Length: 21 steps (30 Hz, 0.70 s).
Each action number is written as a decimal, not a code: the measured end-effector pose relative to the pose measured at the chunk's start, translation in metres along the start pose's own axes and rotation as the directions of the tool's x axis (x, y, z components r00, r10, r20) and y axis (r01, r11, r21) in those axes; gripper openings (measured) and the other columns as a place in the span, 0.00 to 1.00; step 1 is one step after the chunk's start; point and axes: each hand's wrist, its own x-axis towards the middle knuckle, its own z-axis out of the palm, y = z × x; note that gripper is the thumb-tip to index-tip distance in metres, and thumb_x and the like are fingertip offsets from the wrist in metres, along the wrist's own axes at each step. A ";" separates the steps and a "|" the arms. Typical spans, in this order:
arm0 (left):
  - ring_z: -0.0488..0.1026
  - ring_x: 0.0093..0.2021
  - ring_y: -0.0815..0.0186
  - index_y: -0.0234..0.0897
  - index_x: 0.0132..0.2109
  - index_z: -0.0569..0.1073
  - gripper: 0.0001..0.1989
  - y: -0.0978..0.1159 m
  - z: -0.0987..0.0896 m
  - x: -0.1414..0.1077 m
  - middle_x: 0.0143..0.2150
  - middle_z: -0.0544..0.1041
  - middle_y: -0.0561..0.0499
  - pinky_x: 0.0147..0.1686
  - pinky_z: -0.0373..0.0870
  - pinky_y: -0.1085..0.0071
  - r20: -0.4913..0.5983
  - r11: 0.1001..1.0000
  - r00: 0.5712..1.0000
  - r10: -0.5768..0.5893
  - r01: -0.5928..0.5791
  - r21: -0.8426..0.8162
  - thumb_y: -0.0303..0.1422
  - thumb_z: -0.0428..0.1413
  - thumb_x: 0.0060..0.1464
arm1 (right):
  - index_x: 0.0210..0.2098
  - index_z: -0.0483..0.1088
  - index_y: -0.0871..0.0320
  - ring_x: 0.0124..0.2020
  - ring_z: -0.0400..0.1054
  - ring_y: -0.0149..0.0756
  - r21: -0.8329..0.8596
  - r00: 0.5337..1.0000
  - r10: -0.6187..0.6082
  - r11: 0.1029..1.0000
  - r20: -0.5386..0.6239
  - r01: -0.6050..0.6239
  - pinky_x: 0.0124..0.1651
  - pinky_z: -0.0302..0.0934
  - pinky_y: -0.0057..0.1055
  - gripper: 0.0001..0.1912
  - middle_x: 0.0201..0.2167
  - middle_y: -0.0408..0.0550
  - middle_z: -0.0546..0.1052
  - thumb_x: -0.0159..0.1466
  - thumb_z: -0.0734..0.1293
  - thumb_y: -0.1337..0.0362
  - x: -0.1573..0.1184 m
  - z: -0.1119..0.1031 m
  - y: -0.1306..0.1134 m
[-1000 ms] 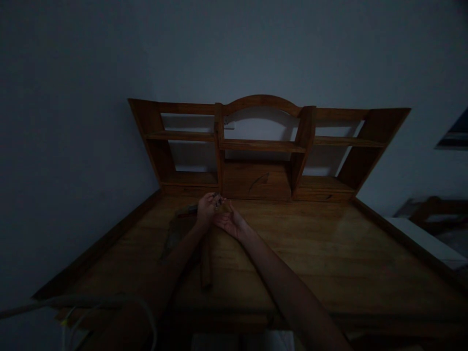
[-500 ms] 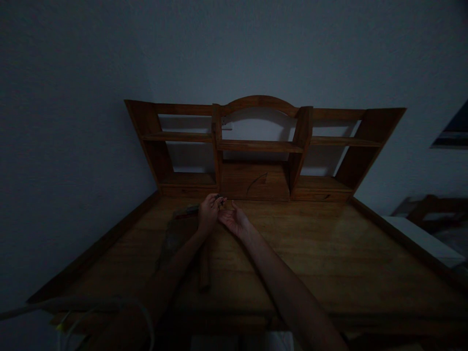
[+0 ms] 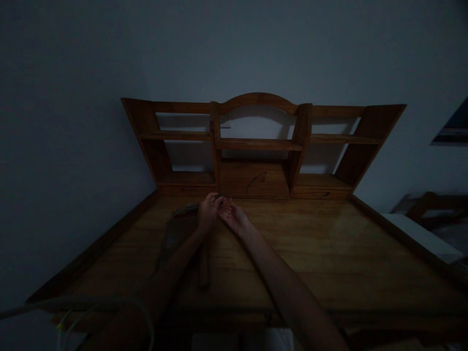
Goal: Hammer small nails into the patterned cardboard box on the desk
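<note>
Both arms reach forward from the near side over the desk [image 3: 310,253], the left angled rightward, the right angled leftward, and the hands meet left of the desk's middle, close to its far edge. The left hand [image 3: 207,210] has its back up, fingers bent and tips pinched together around one small dark thing [image 3: 220,197], too dim to identify. The right hand [image 3: 234,218] lies palm up just beside it, fingers loosely curled and partly open, thumb raised; whether it touches the thing, I cannot tell.

The small thing is between the two hands, at the left fingertips. One dark bundle [image 3: 177,233] lies left of the left hand, partly behind the forearm, and one bar [image 3: 204,270] lies nearer, between the arms. At the far side stands one shelf [image 3: 259,144] with three bays, two drawers, one at left [image 3: 190,190] and one at right [image 3: 321,194], and one middle panel [image 3: 237,178]. One outlet [image 3: 225,124] shows through it.
</note>
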 end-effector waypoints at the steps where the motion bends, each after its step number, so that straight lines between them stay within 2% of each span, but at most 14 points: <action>1: 0.78 0.36 0.63 0.37 0.39 0.71 0.12 0.000 0.000 0.000 0.35 0.80 0.48 0.38 0.72 0.68 0.004 1.000 1.000 -0.006 0.006 0.000 0.38 0.59 0.49 | 0.36 0.67 0.62 0.32 0.71 0.31 0.000 1.000 -0.008 1.000 -0.001 0.008 0.44 0.67 0.28 0.13 0.28 0.47 0.74 0.70 0.55 0.63 0.000 -0.001 0.001; 6: 0.77 0.35 0.62 0.36 0.40 0.73 0.14 -0.004 0.000 0.000 0.35 0.80 0.48 0.38 0.72 0.68 0.006 0.999 0.999 -0.037 0.037 0.009 0.38 0.62 0.46 | 0.35 0.67 0.61 0.34 0.72 0.31 -0.025 0.999 -0.024 0.999 -0.022 0.024 0.43 0.68 0.29 0.10 0.29 0.49 0.75 0.66 0.55 0.72 0.002 -0.004 0.002; 11: 0.77 0.35 0.61 0.36 0.45 0.76 0.18 -0.006 -0.001 -0.001 0.34 0.80 0.47 0.37 0.71 0.69 0.000 0.999 0.999 -0.048 0.048 -0.016 0.35 0.63 0.45 | 0.33 0.67 0.60 0.35 0.72 0.33 -0.089 0.997 -0.069 0.994 -0.027 0.066 0.46 0.68 0.31 0.10 0.29 0.49 0.75 0.64 0.55 0.73 0.001 -0.004 0.002; 15: 0.77 0.35 0.61 0.35 0.46 0.76 0.21 -0.004 -0.001 0.000 0.35 0.80 0.46 0.39 0.72 0.68 0.028 0.993 0.996 -0.084 0.086 -0.082 0.35 0.65 0.43 | 0.31 0.66 0.60 0.38 0.72 0.34 -0.213 0.992 -0.123 0.970 -0.004 0.119 0.50 0.66 0.33 0.09 0.29 0.51 0.75 0.62 0.56 0.73 0.001 -0.002 0.002; 18: 0.78 0.37 0.60 0.33 0.44 0.77 0.21 -0.001 -0.002 0.002 0.37 0.81 0.43 0.42 0.72 0.65 0.037 0.986 0.993 -0.109 0.113 -0.120 0.36 0.66 0.41 | 0.32 0.67 0.61 0.40 0.72 0.37 -0.376 0.984 -0.179 0.911 0.007 0.169 0.51 0.66 0.38 0.07 0.31 0.52 0.76 0.62 0.58 0.69 0.001 -0.001 0.000; 21: 0.78 0.35 0.61 0.31 0.41 0.77 0.22 0.000 -0.005 0.005 0.34 0.81 0.43 0.42 0.73 0.63 -0.025 0.974 0.988 -0.152 0.145 -0.172 0.38 0.67 0.37 | 0.38 0.69 0.60 0.49 0.69 0.40 -0.565 0.957 -0.291 0.786 0.021 0.251 0.55 0.62 0.42 0.10 0.39 0.54 0.76 0.64 0.59 0.62 -0.002 -0.005 -0.010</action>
